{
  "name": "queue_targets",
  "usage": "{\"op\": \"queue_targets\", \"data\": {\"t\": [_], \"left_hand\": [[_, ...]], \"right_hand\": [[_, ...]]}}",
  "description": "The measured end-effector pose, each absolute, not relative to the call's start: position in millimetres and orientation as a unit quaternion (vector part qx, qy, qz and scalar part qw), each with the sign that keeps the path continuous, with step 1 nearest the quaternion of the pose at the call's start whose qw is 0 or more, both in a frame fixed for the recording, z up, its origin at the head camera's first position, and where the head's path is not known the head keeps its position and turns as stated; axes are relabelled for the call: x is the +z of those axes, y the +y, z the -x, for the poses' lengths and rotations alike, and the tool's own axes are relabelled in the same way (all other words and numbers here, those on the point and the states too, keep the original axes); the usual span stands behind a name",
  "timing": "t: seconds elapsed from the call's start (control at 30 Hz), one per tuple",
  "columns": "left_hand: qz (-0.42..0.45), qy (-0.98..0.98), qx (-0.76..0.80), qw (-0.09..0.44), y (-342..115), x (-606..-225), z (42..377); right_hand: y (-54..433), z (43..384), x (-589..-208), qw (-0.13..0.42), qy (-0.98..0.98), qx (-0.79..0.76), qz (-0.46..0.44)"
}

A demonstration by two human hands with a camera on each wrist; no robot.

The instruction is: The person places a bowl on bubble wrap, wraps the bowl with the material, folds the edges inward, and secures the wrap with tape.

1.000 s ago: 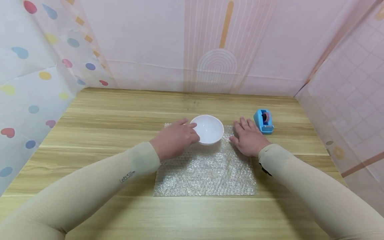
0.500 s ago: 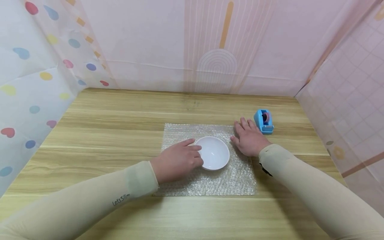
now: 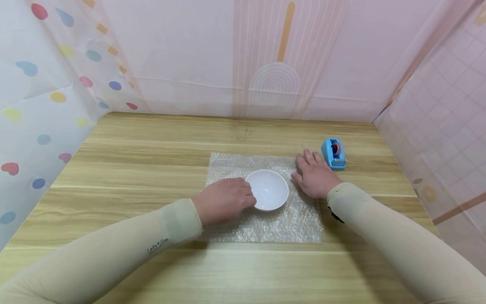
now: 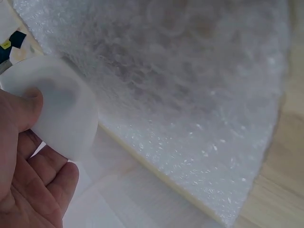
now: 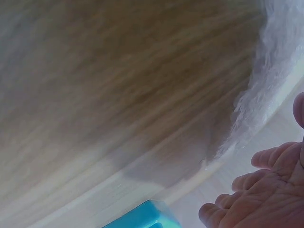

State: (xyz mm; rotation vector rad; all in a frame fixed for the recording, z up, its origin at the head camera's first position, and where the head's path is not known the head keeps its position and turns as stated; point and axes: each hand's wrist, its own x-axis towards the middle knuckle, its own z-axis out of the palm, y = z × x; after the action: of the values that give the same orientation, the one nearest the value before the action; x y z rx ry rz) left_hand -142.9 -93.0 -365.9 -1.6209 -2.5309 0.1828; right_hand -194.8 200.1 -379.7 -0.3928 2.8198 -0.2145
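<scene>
One bowl [image 3: 268, 190] pinched by left fingers [image 4: 65, 184], right fingers [image 3: 309, 157] spread, one bubble-wrap sheet [image 3: 282, 228], one tape dispenser [image 3: 333, 155]

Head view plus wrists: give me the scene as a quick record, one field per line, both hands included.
Left hand: grips the left rim of the white bowl, fingers curled
White bowl: open side up, over the bubble wrap; whether it rests on it is unclear
Bubble wrap: spread out on the wooden table
Right hand: fingers straight, at the wrap's far right corner
Tape dispenser: blue, right of the right hand's fingers
Wooden table: light brown, grained
</scene>
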Motion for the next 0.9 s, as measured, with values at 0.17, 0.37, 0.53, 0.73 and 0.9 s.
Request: {"op": "queue_targets", "data": {"t": [0.17, 0.37, 0.53, 0.73, 0.9], "left_hand": [[0.531, -0.843, 0.064, 0.049, -93.4, -364.5, 147.4], [0.529, -0.846, 0.06, 0.045, -93.6, -362.8, 151.4], [0.528, -0.846, 0.07, 0.035, -95.3, -360.6, 151.2], [0.523, -0.849, 0.079, 0.022, -96.4, -361.4, 150.6], [0.518, -0.852, 0.076, 0.017, -97.2, -361.9, 149.4]], "right_hand": [[200.1, 197.2, -378.4, 0.145, 0.977, -0.073, 0.136], [199.6, 203.6, -377.6, 0.155, 0.975, -0.077, 0.14], [199.1, 212.6, -378.9, 0.166, 0.972, -0.088, 0.14], [196.0, 219.8, -376.0, 0.173, 0.975, -0.095, 0.106], [193.3, 220.4, -374.2, 0.185, 0.975, -0.092, 0.084]]}}
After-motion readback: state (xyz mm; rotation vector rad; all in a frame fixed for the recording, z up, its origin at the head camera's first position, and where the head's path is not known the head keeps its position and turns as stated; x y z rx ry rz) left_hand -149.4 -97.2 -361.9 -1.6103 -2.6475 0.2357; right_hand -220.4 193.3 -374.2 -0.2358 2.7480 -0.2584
